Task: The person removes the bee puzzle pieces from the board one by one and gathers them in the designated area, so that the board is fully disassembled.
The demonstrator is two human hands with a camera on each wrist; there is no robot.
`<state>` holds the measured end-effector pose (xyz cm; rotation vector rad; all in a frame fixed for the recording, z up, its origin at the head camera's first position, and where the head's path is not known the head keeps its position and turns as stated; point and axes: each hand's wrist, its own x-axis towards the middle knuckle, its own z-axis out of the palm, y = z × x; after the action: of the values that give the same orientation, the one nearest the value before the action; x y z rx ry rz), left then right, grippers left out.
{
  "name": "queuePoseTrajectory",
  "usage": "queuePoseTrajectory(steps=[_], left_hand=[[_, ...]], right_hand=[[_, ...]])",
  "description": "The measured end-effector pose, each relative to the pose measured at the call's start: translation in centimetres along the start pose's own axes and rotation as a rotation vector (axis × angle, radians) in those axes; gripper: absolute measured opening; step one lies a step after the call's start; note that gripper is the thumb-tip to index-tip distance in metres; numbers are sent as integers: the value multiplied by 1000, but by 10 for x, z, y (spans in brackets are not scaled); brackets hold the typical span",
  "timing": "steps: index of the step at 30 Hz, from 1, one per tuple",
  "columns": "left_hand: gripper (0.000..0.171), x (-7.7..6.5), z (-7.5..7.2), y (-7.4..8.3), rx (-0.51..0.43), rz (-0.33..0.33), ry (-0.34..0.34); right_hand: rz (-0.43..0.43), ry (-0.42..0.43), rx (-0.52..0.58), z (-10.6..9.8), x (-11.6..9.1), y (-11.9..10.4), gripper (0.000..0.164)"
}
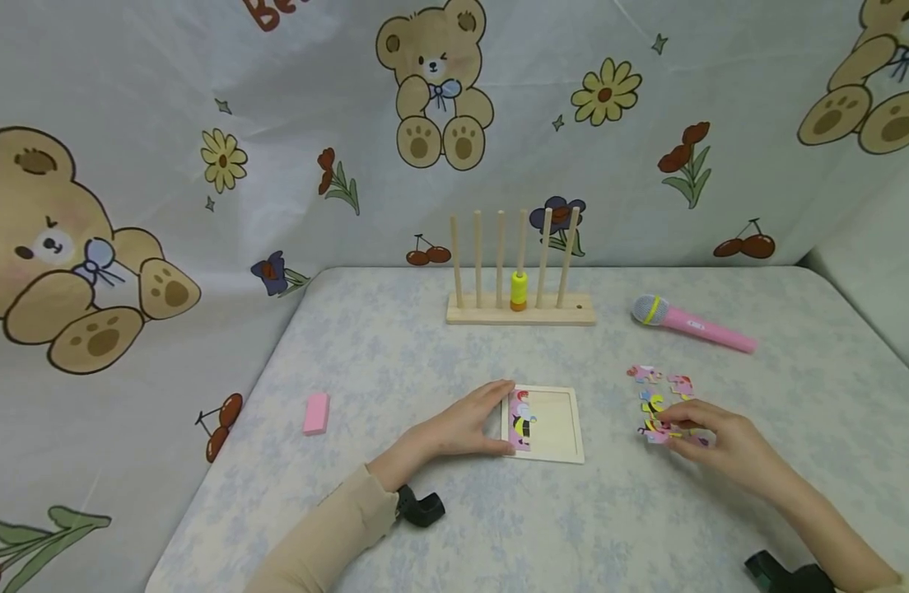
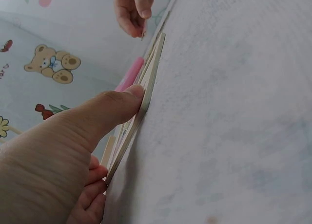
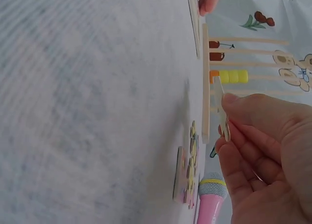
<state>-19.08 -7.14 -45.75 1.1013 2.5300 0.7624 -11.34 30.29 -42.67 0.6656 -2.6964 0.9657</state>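
Observation:
A shallow wooden puzzle tray (image 1: 554, 424) lies on the table, with joined pink and yellow pieces (image 1: 519, 422) along its left side. My left hand (image 1: 465, 422) grips the tray's left end, thumb on the near edge and fingers at the far edge. To the right, my right hand (image 1: 729, 445) pinches a thin jigsaw puzzle piece (image 3: 222, 104) between thumb and fingers. The right wrist view shows that piece edge-on, raised off the table. Several loose puzzle pieces (image 1: 680, 385) lie by the right hand, which partly hides them in the head view.
Behind the tray stands a wooden peg rack (image 1: 469, 316) with yellow rings and an orange one on a peg (image 1: 519, 288). A pink toy microphone (image 1: 695, 324) lies at the back right. On the left is a pink block (image 1: 316, 413). A printed cloth hangs behind the table.

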Motion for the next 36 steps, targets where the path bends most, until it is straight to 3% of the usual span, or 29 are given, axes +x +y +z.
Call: queuePoseTrajectory(steps=[5,16,21,24,36], left_hand=[[95,0,0,0,-2,-1,0],[95,-1,1,-1,4,-2,-2],[95,0,1,-1,-2,4,1],[95,0,2,-3,-11,1,4],[94,0,-1,-3,7,30,9]], right_hand=[[-62,37,-51,4,-2,8,37],[-66,2,-105,8,-5,16,36],[6,-3,-128,-4,7,7,34],[-6,11,-131,-11,19,1,35],[42,40,-17,-25,42,-17,32]])
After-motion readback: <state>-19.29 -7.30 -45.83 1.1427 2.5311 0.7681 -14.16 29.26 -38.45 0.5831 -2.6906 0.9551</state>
